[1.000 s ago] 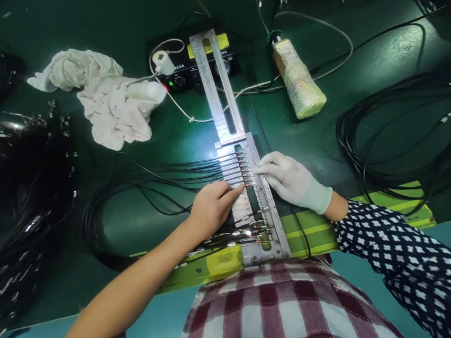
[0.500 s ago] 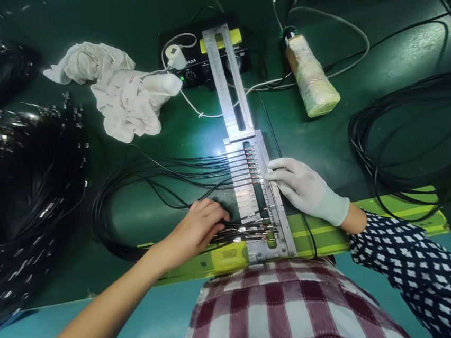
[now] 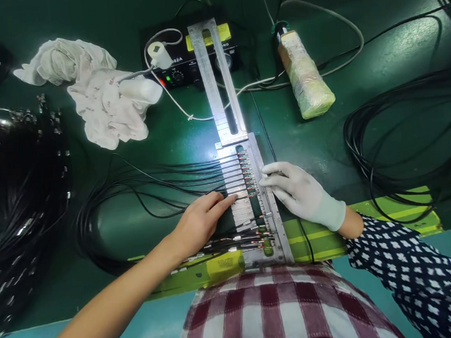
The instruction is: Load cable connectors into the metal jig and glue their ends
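A slotted metal jig (image 3: 243, 212) lies near the table's front edge. Black cables (image 3: 194, 172) enter its grooves from the left, their stripped, metal-tipped ends (image 3: 246, 169) lined up over the slot. My bare left hand (image 3: 202, 219) is at the jig's left side, fingertips together on one black cable at a groove below the row; the exact grip is partly hidden. Under this hand, a bunch of loose cable ends (image 3: 252, 237) rests across the lower jig. My right hand (image 3: 301, 191), in a white glove, rests its outstretched fingertips on the jig's right rail.
Behind the jig, a metal frame (image 3: 217, 84) leans against a black control box (image 3: 184, 72). A white cloth bundle (image 3: 111, 105) lies left of it, a wrapped bottle-like tool (image 3: 307, 76) right. Cable piles (image 3: 18, 210) fill the far left; a coil (image 3: 382, 143) lies right.
My left hand has moved up from the loose bunch to the grooves, bringing one cable onto the jig. My right hand stays at the rail. A red light now shows on the box.
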`<state>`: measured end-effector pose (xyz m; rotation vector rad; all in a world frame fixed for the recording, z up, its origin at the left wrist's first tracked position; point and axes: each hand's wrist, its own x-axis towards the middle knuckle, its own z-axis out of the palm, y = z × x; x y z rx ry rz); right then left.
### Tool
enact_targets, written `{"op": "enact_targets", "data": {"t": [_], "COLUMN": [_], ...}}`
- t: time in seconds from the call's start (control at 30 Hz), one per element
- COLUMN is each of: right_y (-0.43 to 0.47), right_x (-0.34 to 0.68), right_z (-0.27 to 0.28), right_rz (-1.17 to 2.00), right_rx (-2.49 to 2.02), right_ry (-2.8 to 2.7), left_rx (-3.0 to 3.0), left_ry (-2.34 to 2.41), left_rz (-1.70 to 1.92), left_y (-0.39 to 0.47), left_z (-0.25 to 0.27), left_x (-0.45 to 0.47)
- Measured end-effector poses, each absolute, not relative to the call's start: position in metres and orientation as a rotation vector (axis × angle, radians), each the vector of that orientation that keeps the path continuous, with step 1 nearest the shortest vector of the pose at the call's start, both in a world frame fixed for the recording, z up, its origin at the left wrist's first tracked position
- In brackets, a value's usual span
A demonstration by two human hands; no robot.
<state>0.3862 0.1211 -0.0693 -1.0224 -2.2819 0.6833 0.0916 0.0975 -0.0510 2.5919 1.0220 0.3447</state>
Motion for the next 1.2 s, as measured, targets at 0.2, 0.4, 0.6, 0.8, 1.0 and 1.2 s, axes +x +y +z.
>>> {"op": "enact_targets", "data": {"t": [0.2,0.4,0.6,0.8,1.0,1.2], "right_y": [0.123,0.124,0.125,0.126,0.128,0.126], "right_x": [0.386,0.386,0.386,0.385,0.384,0.384], "right_z": [-0.070,-0.069,-0.069,-0.070,-0.071,-0.068], "right_rz": [0.694,0.718,0.720,0.750,0.766,0.751], "right_rx": [-1.012,-1.022,-1.025,-1.028,-1.052,-1.045], "right_ry": [-2.271,-2.253,-2.244,-2.223,-2.204,-2.212], "left_rx": [2.651,2.589,2.681,2.789,2.878,3.007], "left_ry": [1.038,0.997,0.936,1.089,1.134,0.983], "left_rz": [0.249,0.252,0.357,0.417,0.335,0.276], "left_y": [0.106,0.111,0.107,0.089,0.086,0.104], "left_z": [-0.046,-0.043,-0.049,-0.055,-0.054,-0.051], "left_x": [0.092,0.097,0.097,0.095,0.101,0.126]}}
